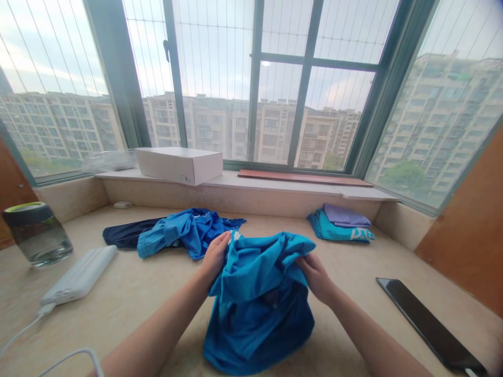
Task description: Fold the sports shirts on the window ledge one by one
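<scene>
A bunched blue garment [259,324] hangs between my two hands, its lower part resting on the countertop. What kind of garment it is cannot be made out from its folds. My left hand [216,256] is closed on its upper left edge, beside a small white patch. On the upper right edge, my right hand [317,275] grips the cloth, some of its fingers hidden behind the fabric. Beyond my left hand lies a loose heap of blue clothes [188,230] with a dark navy piece [128,234]. Folded turquoise cloth [334,229] with a folded purple cloth [346,214] on top sits farther right.
At the left stand a water bottle [37,235] and a white power bank [80,275] with a cable. A black phone [428,319] lies at the right. Along the window sill are a white box [178,163] and a reddish board [304,178].
</scene>
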A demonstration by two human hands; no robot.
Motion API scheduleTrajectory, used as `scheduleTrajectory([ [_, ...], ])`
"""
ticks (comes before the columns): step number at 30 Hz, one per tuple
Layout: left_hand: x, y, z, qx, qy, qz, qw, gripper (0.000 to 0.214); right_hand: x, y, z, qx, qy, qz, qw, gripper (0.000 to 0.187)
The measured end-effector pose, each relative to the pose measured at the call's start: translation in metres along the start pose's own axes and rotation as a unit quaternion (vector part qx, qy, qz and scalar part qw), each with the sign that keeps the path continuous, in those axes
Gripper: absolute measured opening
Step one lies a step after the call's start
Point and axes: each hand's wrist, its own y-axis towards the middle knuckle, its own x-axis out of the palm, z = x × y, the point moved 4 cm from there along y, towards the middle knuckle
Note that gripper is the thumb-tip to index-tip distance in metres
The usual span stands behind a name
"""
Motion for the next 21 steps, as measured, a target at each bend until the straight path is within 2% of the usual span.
scheduleTrajectory([
  [2,-0.014,0.008,0.0,0.014,0.057,0.049,0.997,0.046,-0.015,0.005,-0.001,0.036,0.094,0.087,0.991,0.038],
  [5,-0.028,0.013,-0.002,0.074,0.222,0.114,0.966,0.043,-0.031,0.012,0.004,0.082,0.1,0.177,0.976,0.04],
  [8,-0.019,0.004,0.002,0.2,0.362,0.103,0.904,0.039,-0.033,0.016,0.016,0.153,0.083,0.167,0.97,0.037],
  [10,-0.002,-0.01,0.006,0.288,0.428,0.046,0.855,0.038,-0.028,0.016,0.021,0.175,0.102,0.134,0.97,0.038],
  [12,0.019,-0.027,0.007,0.336,0.486,-0.069,0.803,0.039,-0.021,0.015,0.021,0.173,0.124,0.102,0.972,0.04],
  [14,0.037,-0.044,0.002,0.337,0.536,-0.208,0.746,0.045,-0.013,0.013,0.017,0.167,0.139,0.061,0.974,0.043],
  [16,0.046,-0.055,-0.007,0.309,0.574,-0.307,0.694,0.058,-0.007,0.011,0.015,0.163,0.146,0.023,0.976,0.051],
  [17,0.048,-0.057,-0.012,0.293,0.587,-0.334,0.677,0.061,-0.006,0.011,0.015,0.161,0.143,0.015,0.976,0.054],
  [19,0.048,-0.056,-0.019,0.266,0.598,-0.36,0.664,0.047,-0.011,0.013,0.017,0.147,0.12,0.025,0.982,0.056],
  [21,0.045,-0.05,-0.022,0.245,0.59,-0.353,0.683,0.027,-0.023,0.017,0.022,0.129,0.086,0.066,0.986,0.052],
])
